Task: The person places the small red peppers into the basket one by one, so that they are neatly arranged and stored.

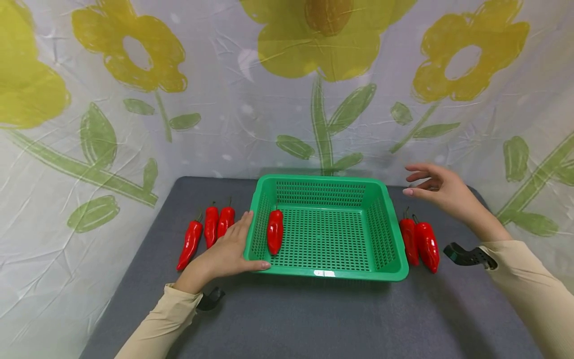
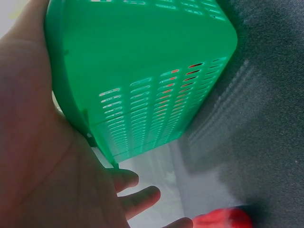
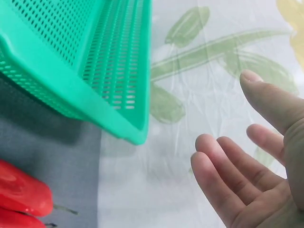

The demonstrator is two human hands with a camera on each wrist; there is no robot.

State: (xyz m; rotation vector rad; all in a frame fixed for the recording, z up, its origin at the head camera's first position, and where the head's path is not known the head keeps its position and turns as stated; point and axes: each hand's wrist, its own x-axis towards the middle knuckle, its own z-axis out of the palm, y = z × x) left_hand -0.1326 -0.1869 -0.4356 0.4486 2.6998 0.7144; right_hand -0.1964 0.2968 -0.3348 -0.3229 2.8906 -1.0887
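Observation:
A green plastic basket (image 1: 327, 273) stands on the table with one red pepper (image 1: 275, 232) lying inside near its left wall. My left hand (image 1: 224, 254) rests against the basket's left side, its thumb along the front rim and its fingers stretched along the left edge. In the left wrist view, the palm touches the basket wall (image 2: 137, 57). Empty, my right hand (image 1: 441, 192) hovers past the basket's right end, its fingers apart and loosely bent. Two red peppers (image 1: 427, 247) lie below it, beside the basket's right wall.
Left of the basket lie three more red peppers (image 1: 190, 244), one partly behind my left hand. The grey tabletop (image 1: 287, 319) extends in front. A flower-patterned cloth (image 1: 215, 99) hangs behind the table and along its sides.

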